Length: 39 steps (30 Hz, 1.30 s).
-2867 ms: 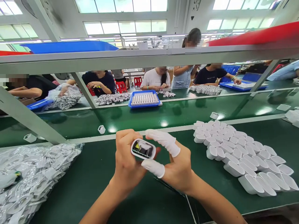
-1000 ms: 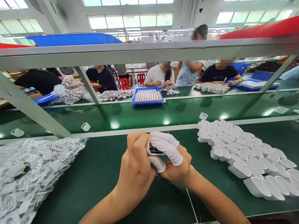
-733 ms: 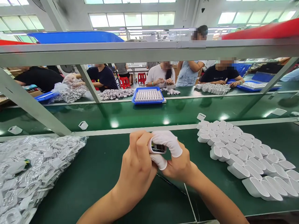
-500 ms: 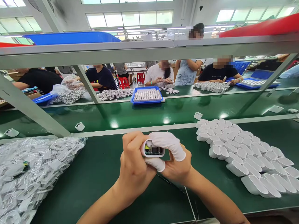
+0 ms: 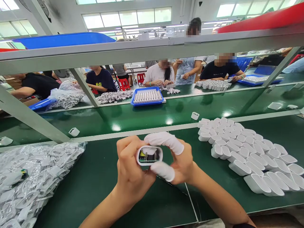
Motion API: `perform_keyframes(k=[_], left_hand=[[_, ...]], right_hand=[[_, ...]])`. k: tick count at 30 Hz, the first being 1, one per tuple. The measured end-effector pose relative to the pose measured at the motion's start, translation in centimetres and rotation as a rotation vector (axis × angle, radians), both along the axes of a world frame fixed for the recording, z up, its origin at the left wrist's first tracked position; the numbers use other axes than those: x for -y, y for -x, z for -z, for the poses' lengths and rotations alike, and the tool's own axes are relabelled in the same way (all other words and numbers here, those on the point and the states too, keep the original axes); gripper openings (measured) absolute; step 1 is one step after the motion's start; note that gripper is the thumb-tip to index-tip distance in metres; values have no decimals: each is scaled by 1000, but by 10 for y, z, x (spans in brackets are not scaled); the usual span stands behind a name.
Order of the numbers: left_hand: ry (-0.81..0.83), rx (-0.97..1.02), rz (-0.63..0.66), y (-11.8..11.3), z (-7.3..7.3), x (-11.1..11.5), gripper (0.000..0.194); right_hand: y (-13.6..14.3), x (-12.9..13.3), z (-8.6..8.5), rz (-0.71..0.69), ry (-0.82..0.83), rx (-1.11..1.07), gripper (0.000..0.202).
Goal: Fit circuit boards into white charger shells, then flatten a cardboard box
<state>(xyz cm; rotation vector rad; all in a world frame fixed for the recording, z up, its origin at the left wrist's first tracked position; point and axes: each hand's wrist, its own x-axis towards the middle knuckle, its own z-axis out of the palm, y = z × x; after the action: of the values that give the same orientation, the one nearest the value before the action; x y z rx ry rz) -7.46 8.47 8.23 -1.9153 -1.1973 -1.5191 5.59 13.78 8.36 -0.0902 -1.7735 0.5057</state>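
Note:
In front of me a small white plastic casing [image 5: 160, 155] is held with its open end facing me. Through the opening show a green circuit board, a yellow part and metal pins. My left hand [image 5: 131, 171] is closed around its left side. White finger cots cover the thumb and index finger of my right hand [image 5: 182, 160]. Those two fingers arch around the casing's right end, the index finger along its top and the thumb at its lower rim. A gap shows between the casing and my right palm.
Rows of white casings [image 5: 239, 142] stand on the green table [image 5: 95, 190] to the right. A clear bag of white plastic parts [image 5: 35, 180] lies left. Loose casings [image 5: 195, 116] sit on the green belt [image 5: 133, 118] beyond. A metal shelf frame [image 5: 142, 52] crosses above; co-workers sit opposite.
The casing has shifted slightly left and down with my left hand. My right thumb and index finger have spread wider, uncovering more of the casing's opening. The view has shifted slightly.

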Motion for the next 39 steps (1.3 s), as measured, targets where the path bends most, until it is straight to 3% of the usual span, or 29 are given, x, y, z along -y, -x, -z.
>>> perform_keyframes(k=[2, 6, 13, 18, 24, 29, 31, 35, 39], left_hand=[[35, -25, -29, 0, -1, 1, 49], [99, -89, -66, 2, 0, -1, 51], [164, -268, -108, 6, -2, -1, 39], [134, -397, -79, 10, -7, 3, 36], [159, -420, -13, 10, -6, 3, 32], [194, -384, 30, 10, -6, 3, 30], [202, -388, 26, 10, -6, 2, 30], [191, -396, -4, 11, -5, 0, 30], [229, -329, 48, 14, -7, -3, 29]], right_hand=[[-10, 1, -10, 41, 42, 102, 13], [-22, 4, -20, 191, 56, 357, 19], [-27, 3, -14, 356, -95, 592, 19], [-29, 2, -17, 385, -261, 579, 22], [-32, -3, -18, 354, -248, 573, 27], [-37, -2, -27, 120, 63, 603, 16], [-37, 0, -30, 107, 144, 659, 12], [-35, 0, -31, 173, 146, 671, 12], [-34, -6, -31, 49, 171, 624, 20]])
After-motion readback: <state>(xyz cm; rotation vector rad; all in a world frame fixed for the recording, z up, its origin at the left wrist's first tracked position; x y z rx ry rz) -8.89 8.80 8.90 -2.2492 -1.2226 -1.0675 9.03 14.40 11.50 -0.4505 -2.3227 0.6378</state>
